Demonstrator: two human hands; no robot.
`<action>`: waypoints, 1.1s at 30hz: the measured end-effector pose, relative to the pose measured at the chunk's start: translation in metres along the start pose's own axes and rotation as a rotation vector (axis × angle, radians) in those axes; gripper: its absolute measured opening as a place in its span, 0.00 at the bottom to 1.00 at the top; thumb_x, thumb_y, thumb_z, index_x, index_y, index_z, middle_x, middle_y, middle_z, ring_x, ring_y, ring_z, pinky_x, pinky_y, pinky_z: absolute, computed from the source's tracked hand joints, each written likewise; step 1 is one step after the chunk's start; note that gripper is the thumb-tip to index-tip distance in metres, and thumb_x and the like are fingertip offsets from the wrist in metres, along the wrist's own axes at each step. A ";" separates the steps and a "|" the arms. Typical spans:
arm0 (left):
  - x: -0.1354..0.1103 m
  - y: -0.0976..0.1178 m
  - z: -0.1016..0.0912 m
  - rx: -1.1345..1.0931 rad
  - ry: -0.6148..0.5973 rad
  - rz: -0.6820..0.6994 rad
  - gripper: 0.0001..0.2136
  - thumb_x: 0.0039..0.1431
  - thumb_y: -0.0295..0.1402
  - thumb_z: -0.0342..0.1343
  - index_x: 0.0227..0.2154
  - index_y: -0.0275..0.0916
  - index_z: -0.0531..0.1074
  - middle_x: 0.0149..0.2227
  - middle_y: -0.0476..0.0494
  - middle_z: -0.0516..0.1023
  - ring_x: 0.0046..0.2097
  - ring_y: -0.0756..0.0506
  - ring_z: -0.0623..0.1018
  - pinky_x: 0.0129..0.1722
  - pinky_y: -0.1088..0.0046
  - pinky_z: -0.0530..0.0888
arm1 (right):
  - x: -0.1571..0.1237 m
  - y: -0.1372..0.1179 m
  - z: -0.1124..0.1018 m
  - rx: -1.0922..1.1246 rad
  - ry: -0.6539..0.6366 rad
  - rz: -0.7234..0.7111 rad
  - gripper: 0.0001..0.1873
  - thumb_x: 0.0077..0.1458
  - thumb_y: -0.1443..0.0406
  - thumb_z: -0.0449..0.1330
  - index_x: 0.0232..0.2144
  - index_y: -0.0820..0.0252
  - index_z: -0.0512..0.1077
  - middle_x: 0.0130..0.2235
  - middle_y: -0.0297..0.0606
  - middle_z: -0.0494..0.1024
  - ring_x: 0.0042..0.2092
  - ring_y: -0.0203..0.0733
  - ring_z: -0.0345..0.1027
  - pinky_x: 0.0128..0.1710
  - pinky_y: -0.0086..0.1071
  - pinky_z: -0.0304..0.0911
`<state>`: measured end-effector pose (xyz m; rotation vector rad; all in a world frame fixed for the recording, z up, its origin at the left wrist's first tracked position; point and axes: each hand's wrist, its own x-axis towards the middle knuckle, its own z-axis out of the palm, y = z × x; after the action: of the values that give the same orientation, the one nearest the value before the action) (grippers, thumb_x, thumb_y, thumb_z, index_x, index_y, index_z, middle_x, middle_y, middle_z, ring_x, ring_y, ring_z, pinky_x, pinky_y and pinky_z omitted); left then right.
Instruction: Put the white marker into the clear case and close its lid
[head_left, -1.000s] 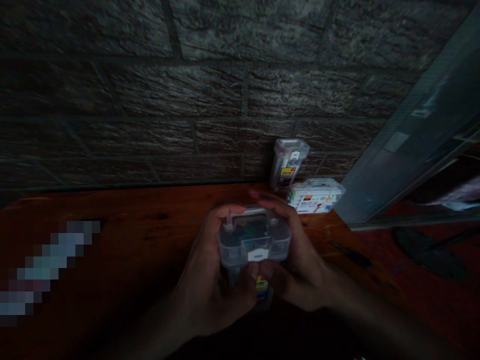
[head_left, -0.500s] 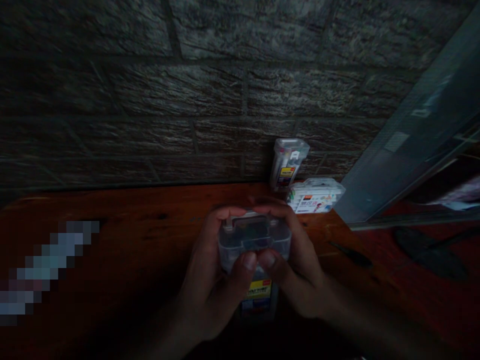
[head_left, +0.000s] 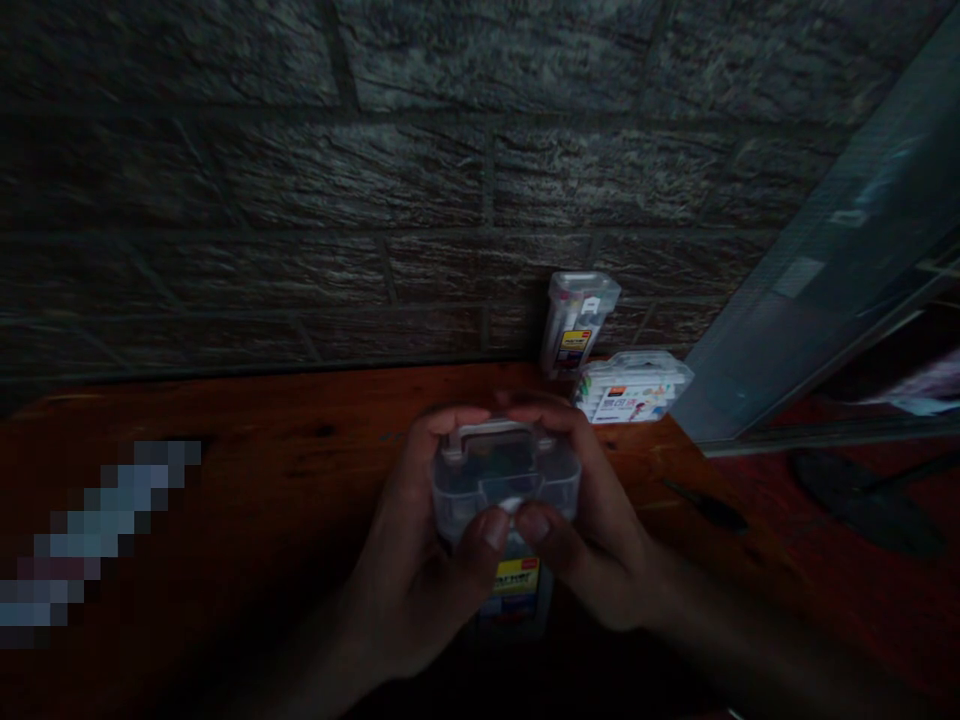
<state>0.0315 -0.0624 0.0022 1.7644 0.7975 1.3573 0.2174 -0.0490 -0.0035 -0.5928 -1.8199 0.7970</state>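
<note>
A clear plastic marker case (head_left: 499,475) with a yellow, red and blue label stands upright on the wooden table, close in front of me. My left hand (head_left: 427,540) wraps round the left side of its lid, with the thumb pressed on the front. Round the right side curls my right hand (head_left: 596,510), its thumb beside the other one at the front of the lid. The fingers of both hands meet near the back edge of the lid. Much of the case's lower body is in shadow or behind the thumbs.
A similar marker case (head_left: 574,325) stands by the stone wall (head_left: 427,180). Next to it is a white-labelled case with a handle (head_left: 634,390). A dark slender object (head_left: 705,503) lies near the right edge of the wooden table (head_left: 247,410). A metal frame (head_left: 772,300) rises at the right.
Both hands keep their hold on the lid of the marker case. The thumbs have shifted very slightly, and a pale spot on the lid's front now shows between them.
</note>
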 end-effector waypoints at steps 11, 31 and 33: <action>0.004 -0.008 -0.006 0.053 -0.068 0.086 0.29 0.62 0.34 0.60 0.64 0.48 0.58 0.59 0.42 0.73 0.55 0.42 0.78 0.55 0.65 0.78 | 0.004 0.003 -0.009 -0.085 -0.108 -0.095 0.39 0.61 0.66 0.65 0.69 0.48 0.54 0.69 0.43 0.59 0.72 0.52 0.51 0.70 0.48 0.55; -0.003 0.007 0.010 0.158 0.098 0.143 0.24 0.63 0.40 0.60 0.61 0.48 0.63 0.57 0.42 0.72 0.52 0.40 0.78 0.49 0.62 0.81 | 0.000 -0.015 0.010 0.084 0.108 -0.046 0.28 0.56 0.66 0.66 0.58 0.53 0.68 0.61 0.42 0.67 0.63 0.51 0.64 0.60 0.43 0.67; -0.003 0.008 0.011 0.173 0.105 0.148 0.25 0.62 0.38 0.60 0.61 0.49 0.64 0.57 0.43 0.71 0.54 0.40 0.77 0.51 0.61 0.80 | -0.001 -0.015 0.010 0.106 0.114 -0.044 0.30 0.55 0.66 0.68 0.59 0.52 0.68 0.61 0.42 0.67 0.62 0.50 0.65 0.59 0.42 0.68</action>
<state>0.0417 -0.0714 0.0056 1.9307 0.8776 1.5275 0.2077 -0.0619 0.0045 -0.5171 -1.6703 0.8086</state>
